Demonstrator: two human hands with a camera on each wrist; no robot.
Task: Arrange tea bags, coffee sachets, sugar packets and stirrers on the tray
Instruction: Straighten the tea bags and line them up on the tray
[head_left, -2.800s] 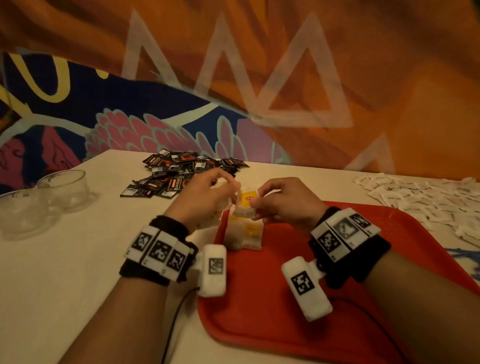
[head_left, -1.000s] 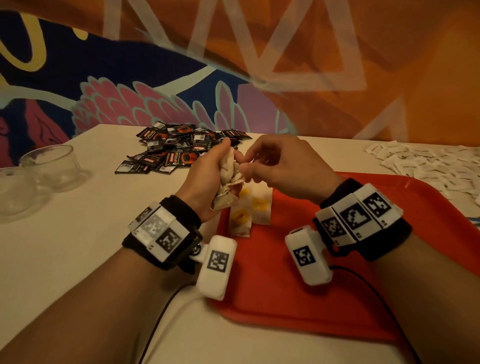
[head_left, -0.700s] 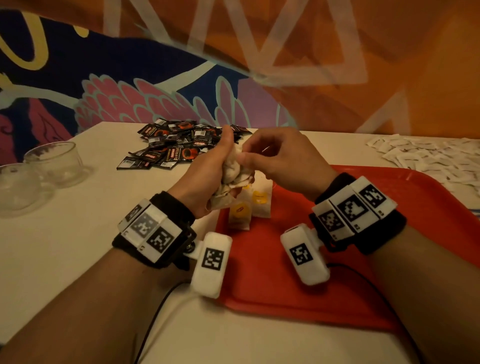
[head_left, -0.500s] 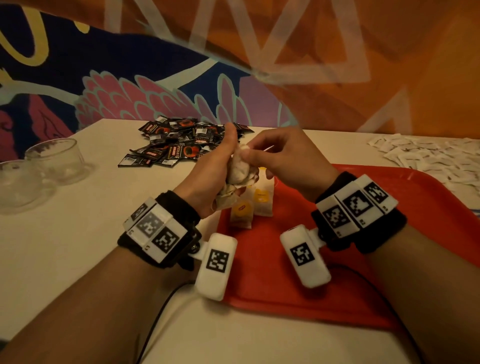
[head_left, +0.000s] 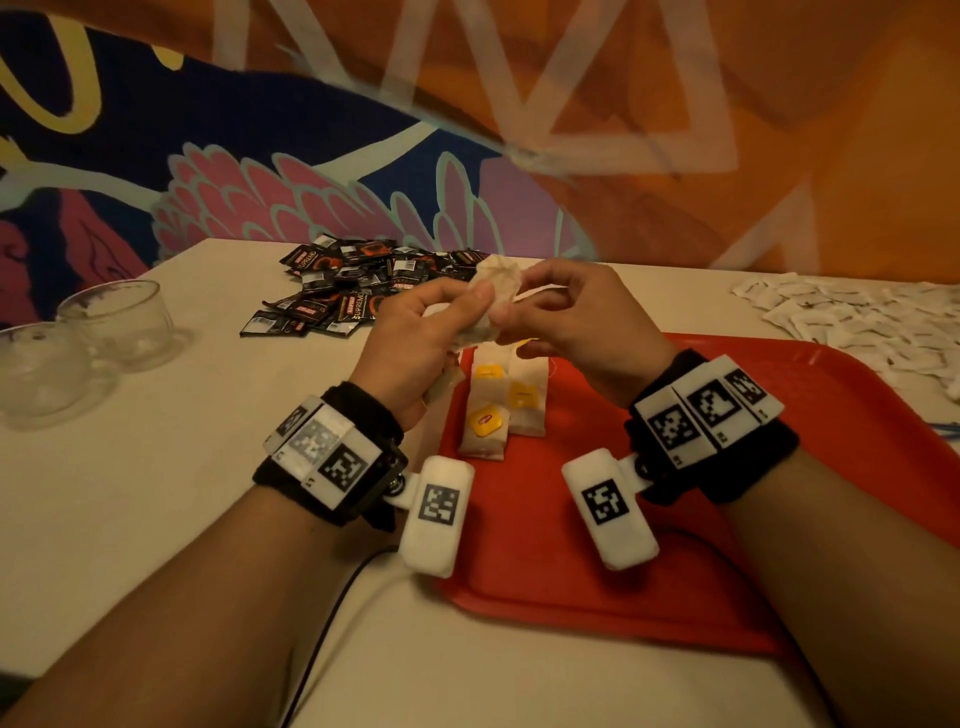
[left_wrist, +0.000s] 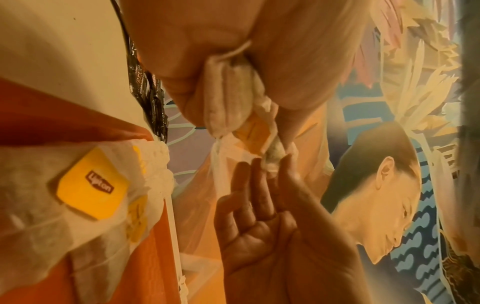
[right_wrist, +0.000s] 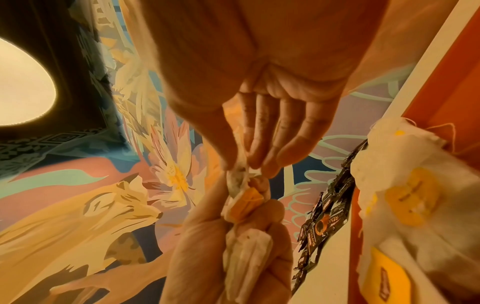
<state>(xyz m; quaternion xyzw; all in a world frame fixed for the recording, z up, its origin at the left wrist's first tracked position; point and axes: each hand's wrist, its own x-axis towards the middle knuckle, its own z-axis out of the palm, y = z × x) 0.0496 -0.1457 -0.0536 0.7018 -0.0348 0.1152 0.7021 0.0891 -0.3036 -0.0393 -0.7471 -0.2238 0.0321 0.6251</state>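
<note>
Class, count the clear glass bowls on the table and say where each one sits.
2. One glass bowl sits at the table's far left; the other glass bowl is beside it, nearer the camera, partly cut by the frame edge.

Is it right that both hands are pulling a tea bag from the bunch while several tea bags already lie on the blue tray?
Not quite: the tray is red, as the head view shows. The rest holds: left hand and right hand work the bunch, and tea bags lie on it.

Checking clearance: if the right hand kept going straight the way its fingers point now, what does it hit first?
Probably the left hand. The right hand already pinches the top of the tea bag bunch that the left grips, so the left's fingers sit directly ahead; depth is hard to judge.
</note>
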